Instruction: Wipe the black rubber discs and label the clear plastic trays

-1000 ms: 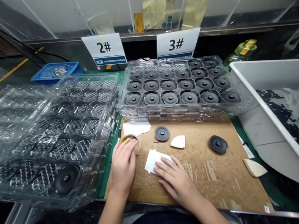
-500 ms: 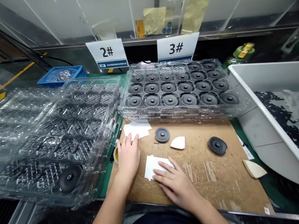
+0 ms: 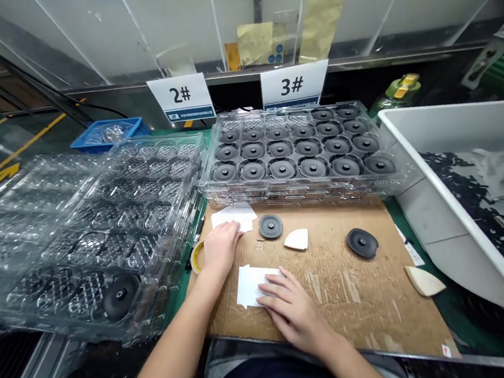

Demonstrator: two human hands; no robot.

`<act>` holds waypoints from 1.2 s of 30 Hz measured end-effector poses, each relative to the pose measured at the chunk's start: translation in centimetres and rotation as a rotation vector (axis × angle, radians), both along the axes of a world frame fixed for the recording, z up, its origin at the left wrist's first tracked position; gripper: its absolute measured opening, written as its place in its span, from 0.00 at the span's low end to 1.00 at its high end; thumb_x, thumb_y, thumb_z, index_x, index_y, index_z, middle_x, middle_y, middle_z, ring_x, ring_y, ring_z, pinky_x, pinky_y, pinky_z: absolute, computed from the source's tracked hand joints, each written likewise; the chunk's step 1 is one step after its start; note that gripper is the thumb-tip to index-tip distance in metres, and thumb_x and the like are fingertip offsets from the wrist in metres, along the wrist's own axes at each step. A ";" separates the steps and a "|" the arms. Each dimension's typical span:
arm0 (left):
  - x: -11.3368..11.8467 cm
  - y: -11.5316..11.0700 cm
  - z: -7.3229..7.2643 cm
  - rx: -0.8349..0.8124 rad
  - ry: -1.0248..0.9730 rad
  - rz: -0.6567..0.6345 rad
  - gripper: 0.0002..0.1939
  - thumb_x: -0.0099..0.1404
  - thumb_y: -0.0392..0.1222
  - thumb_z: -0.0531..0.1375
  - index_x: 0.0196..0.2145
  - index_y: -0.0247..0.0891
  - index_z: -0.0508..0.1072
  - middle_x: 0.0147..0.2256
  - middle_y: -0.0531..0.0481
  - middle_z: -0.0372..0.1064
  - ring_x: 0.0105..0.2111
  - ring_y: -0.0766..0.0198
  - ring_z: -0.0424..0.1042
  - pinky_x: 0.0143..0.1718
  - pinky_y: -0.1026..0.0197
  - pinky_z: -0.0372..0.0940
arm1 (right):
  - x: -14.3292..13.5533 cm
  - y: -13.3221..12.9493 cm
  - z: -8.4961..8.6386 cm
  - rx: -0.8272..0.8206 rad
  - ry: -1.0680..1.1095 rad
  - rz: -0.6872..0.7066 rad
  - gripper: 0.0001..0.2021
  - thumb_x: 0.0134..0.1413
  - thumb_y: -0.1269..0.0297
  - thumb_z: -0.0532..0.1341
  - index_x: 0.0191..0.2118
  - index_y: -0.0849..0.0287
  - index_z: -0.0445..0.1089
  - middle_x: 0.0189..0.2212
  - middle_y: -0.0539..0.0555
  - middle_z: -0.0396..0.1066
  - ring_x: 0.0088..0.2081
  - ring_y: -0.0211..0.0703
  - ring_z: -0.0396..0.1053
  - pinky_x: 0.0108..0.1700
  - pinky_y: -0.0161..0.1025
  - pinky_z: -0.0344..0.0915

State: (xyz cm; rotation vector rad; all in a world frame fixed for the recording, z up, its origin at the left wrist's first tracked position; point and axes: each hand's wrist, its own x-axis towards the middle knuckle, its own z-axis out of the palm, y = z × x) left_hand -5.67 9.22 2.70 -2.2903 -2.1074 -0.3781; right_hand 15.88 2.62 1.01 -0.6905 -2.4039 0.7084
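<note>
My left hand (image 3: 220, 250) is at the near edge of the upper white paper sheets (image 3: 244, 214), its fingers drawn together on a sheet. Flat on a second small pile of white paper sheets (image 3: 249, 287) lies my right hand (image 3: 291, 307), fingers apart. Between and beyond the hands, a round black plastic disc (image 3: 270, 227) with a raised centre rests on the cardboard (image 3: 335, 325). A cream wedge-shaped piece (image 3: 296, 240) sits to its right. Farther right is another black disc (image 3: 362, 243). A tape roll (image 3: 197, 258) is partly hidden by my left hand.
Behind the cardboard stands a stack of clear trays (image 3: 297, 188) holding black discs. More clear trays (image 3: 152, 273) fill the left side, one disc in the near corner. A white bin (image 3: 416, 194) with small black parts borders the right, near a second cream wedge (image 3: 425, 281).
My left hand's fingers have gone from spread on the upper sheets to bunched at their near edge. The lower sheets have shifted slightly left under my right hand. The view has tilted a little.
</note>
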 end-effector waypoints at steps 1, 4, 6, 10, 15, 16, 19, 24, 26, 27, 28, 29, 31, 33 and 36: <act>0.0 0.0 0.0 -0.001 0.009 -0.007 0.11 0.64 0.40 0.50 0.41 0.38 0.69 0.40 0.45 0.72 0.43 0.58 0.69 0.44 0.58 0.62 | 0.0 0.0 -0.1 -0.002 0.005 -0.004 0.18 0.50 0.77 0.53 0.48 0.56 0.65 0.47 0.55 0.68 0.54 0.47 0.58 0.57 0.58 0.51; 0.2 0.1 -0.1 -0.008 0.037 -0.021 0.13 0.64 0.38 0.49 0.44 0.37 0.67 0.40 0.43 0.72 0.41 0.57 0.69 0.43 0.57 0.62 | 0.2 -0.2 -0.1 -0.004 0.016 -0.010 0.18 0.50 0.77 0.53 0.47 0.56 0.65 0.46 0.55 0.68 0.53 0.47 0.58 0.58 0.58 0.50; 0.1 0.3 -0.1 -0.014 0.046 -0.029 0.14 0.64 0.37 0.49 0.47 0.37 0.66 0.40 0.43 0.72 0.41 0.57 0.70 0.42 0.58 0.63 | 0.3 -0.2 -0.1 -0.005 0.026 -0.026 0.18 0.50 0.77 0.53 0.47 0.56 0.65 0.46 0.55 0.68 0.53 0.47 0.58 0.57 0.57 0.52; -0.4 1.1 -0.2 -0.011 0.040 0.005 0.14 0.63 0.37 0.50 0.46 0.39 0.67 0.44 0.45 0.70 0.44 0.58 0.68 0.43 0.59 0.62 | 0.5 -0.2 -0.2 -0.024 0.047 -0.062 0.18 0.50 0.78 0.52 0.46 0.56 0.66 0.44 0.55 0.68 0.51 0.46 0.60 0.56 0.56 0.54; -1.3 2.5 -0.2 -0.035 0.024 0.068 0.12 0.61 0.39 0.54 0.42 0.39 0.70 0.43 0.48 0.71 0.43 0.57 0.68 0.45 0.59 0.61 | 0.3 -0.4 -0.7 -0.072 0.113 -0.097 0.18 0.49 0.79 0.52 0.44 0.55 0.67 0.42 0.54 0.69 0.48 0.45 0.62 0.55 0.54 0.55; -1.4 2.7 -0.1 -0.040 0.023 0.072 0.12 0.60 0.40 0.54 0.42 0.39 0.71 0.42 0.48 0.71 0.42 0.58 0.68 0.45 0.59 0.61 | 0.2 -0.4 -0.8 -0.086 0.131 -0.105 0.18 0.49 0.79 0.52 0.43 0.55 0.67 0.41 0.54 0.69 0.48 0.44 0.62 0.55 0.54 0.55; -1.5 2.9 0.3 -0.050 0.019 0.071 0.13 0.60 0.43 0.55 0.41 0.39 0.71 0.42 0.47 0.72 0.42 0.56 0.68 0.44 0.59 0.61 | 0.3 -0.1 -0.3 -0.124 0.172 -0.160 0.17 0.48 0.79 0.52 0.41 0.55 0.68 0.39 0.53 0.70 0.46 0.42 0.64 0.55 0.50 0.57; -2.0 2.8 1.0 -0.085 0.020 -0.002 0.15 0.63 0.44 0.48 0.37 0.40 0.73 0.40 0.45 0.73 0.40 0.53 0.70 0.38 0.56 0.64 | 3.3 4.0 5.8 0.181 0.027 -0.203 0.15 0.48 0.76 0.53 0.41 0.56 0.69 0.41 0.52 0.70 0.49 0.42 0.62 0.57 0.51 0.51; -2.2 2.9 1.1 -0.096 0.029 -0.022 0.17 0.64 0.44 0.45 0.38 0.39 0.72 0.41 0.44 0.73 0.40 0.52 0.71 0.35 0.56 0.64 | 5.8 6.9 10.3 0.377 -0.061 -0.348 0.15 0.51 0.75 0.53 0.42 0.56 0.69 0.42 0.53 0.70 0.51 0.43 0.60 0.58 0.51 0.48; -2.2 3.0 1.2 -0.101 0.037 -0.031 0.18 0.64 0.43 0.45 0.39 0.39 0.72 0.41 0.43 0.73 0.41 0.51 0.70 0.35 0.56 0.64 | 7.2 8.7 12.8 0.466 -0.112 -0.436 0.15 0.52 0.74 0.52 0.43 0.56 0.69 0.44 0.53 0.69 0.51 0.43 0.59 0.58 0.50 0.48; -2.2 3.0 1.3 -0.108 0.046 -0.041 0.18 0.63 0.43 0.45 0.40 0.37 0.72 0.42 0.42 0.73 0.41 0.50 0.70 0.35 0.55 0.64 | 8.7 10.5 15.2 0.539 -0.175 -0.536 0.15 0.53 0.74 0.52 0.44 0.55 0.69 0.45 0.53 0.68 0.51 0.44 0.59 0.57 0.50 0.49; -2.2 3.0 1.3 -0.114 0.056 -0.050 0.18 0.63 0.43 0.46 0.40 0.36 0.72 0.42 0.41 0.72 0.41 0.50 0.70 0.36 0.55 0.64 | 10.3 12.4 17.5 0.596 -0.269 -0.614 0.14 0.54 0.72 0.52 0.44 0.56 0.69 0.45 0.54 0.67 0.51 0.45 0.59 0.56 0.50 0.50; -1.9 2.8 1.4 -0.119 0.074 -0.056 0.17 0.62 0.43 0.47 0.41 0.36 0.72 0.43 0.42 0.72 0.41 0.50 0.70 0.37 0.56 0.63 | 13.8 16.3 21.1 0.640 -0.483 -0.814 0.12 0.54 0.68 0.54 0.43 0.57 0.69 0.46 0.57 0.66 0.51 0.51 0.57 0.54 0.53 0.48; -1.7 2.5 1.5 -0.113 0.082 -0.048 0.16 0.62 0.42 0.47 0.41 0.38 0.71 0.44 0.44 0.71 0.42 0.52 0.70 0.38 0.57 0.63 | 17.4 19.6 23.0 0.601 -0.704 -1.038 0.17 0.52 0.63 0.57 0.48 0.62 0.66 0.52 0.64 0.59 0.55 0.59 0.50 0.53 0.57 0.42; -1.4 2.1 1.6 -0.077 0.084 -0.004 0.16 0.62 0.40 0.46 0.39 0.39 0.72 0.41 0.46 0.73 0.39 0.53 0.71 0.34 0.58 0.64 | 21.9 22.2 23.2 0.421 -0.906 -1.259 0.30 0.52 0.56 0.57 0.58 0.69 0.54 0.57 0.74 0.47 0.57 0.66 0.43 0.47 0.58 0.45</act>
